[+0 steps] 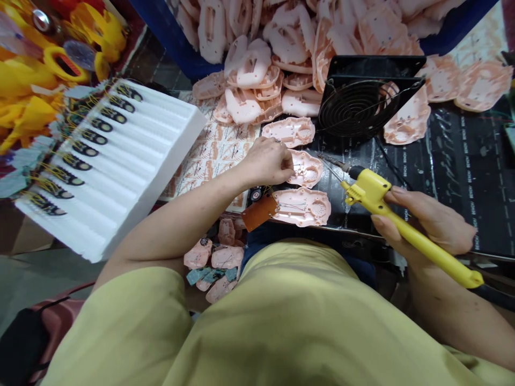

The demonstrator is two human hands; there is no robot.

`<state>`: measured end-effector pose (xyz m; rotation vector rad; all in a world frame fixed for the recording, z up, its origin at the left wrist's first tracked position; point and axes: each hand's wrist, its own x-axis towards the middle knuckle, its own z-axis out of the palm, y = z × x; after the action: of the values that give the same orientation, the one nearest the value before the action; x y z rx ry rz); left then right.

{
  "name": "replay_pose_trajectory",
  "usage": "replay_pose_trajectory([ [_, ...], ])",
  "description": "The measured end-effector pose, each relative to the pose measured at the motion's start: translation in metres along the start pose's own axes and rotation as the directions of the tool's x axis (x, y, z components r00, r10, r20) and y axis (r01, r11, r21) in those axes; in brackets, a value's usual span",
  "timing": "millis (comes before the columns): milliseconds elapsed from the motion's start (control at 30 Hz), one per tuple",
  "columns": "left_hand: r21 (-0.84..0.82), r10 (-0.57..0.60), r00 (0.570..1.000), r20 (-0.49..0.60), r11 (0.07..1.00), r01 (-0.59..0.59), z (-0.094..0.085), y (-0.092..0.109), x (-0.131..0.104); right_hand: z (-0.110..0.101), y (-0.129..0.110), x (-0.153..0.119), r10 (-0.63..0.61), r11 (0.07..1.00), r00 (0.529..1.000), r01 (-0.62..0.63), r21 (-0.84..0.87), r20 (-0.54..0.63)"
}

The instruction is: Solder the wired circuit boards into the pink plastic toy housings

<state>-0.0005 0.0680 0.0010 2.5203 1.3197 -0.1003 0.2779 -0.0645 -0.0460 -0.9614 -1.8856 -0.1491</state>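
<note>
My right hand (440, 220) is wrapped round the yellow handle of a soldering iron (426, 238) with a solder feeder; its tip points left toward a pink plastic shell (308, 170). Over the left end of that shell, my left hand (267, 161) has its fingers pinched together, and what they hold is hidden. Thin dark wires lie inside the shell. Nearer my body is a second shell (303, 206) with wires across it, beside an orange-brown circuit board (259, 213) and a small round part (255, 194). A third shell (289, 131) lies just beyond my left hand.
A black fan (362, 104) stands behind the shells. Beyond it, a blue bin (177, 40) overflows with pink shells. At left, a white foam tray (148, 161) carries several wired round parts, near yellow plastic pieces (32, 80). More shells and green boards (213, 275) sit below the bench edge.
</note>
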Motion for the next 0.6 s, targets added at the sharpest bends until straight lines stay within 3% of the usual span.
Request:
replay_pose_trajectory([
  [267, -0.044, 0.046, 0.998, -0.046, 0.998, -0.048, 0.004, -0.005, -0.002, 0.001, -0.002, -0.009, 0.023, 1.000, 0.997, -0.024, 0.012, 0.069],
  [600, -0.130, 0.059, 0.996, -0.061, 0.989, -0.066, 0.009, -0.014, -0.008, 0.002, -0.008, -0.006, 0.064, 0.998, 0.997, -0.064, -0.002, 0.035],
])
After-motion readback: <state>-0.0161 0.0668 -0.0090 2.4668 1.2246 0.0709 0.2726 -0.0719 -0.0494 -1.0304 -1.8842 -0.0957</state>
